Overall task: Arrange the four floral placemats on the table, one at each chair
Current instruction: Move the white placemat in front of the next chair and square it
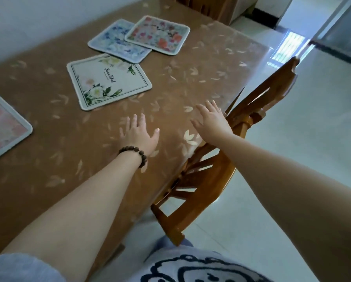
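Fingers spread, palms down, holding nothing: left hand point(139, 134) with bead bracelet point(134, 153), right hand point(213, 121), over table point(211, 64) edge by chair point(252, 110). Placemats: white point(109, 80) nearest; blue point(117, 41) under red-flowered point(158, 34); pink point(2, 127) far left

A long table point(191, 82) under a brown cloth printed with pale leaves, covered by a clear glossy sheet, filled the left of the scene, with a plain white wall point(38, 21) behind it on the far left. Two wooden chairs point(193, 180) with slatted backs were pushed in along the table's right edge, and more wooden furniture point(217, 7) stood past its far end. Pale glossy floor tiles point(302, 139) spread to the right, catching bright light point(286, 45) from the far right.
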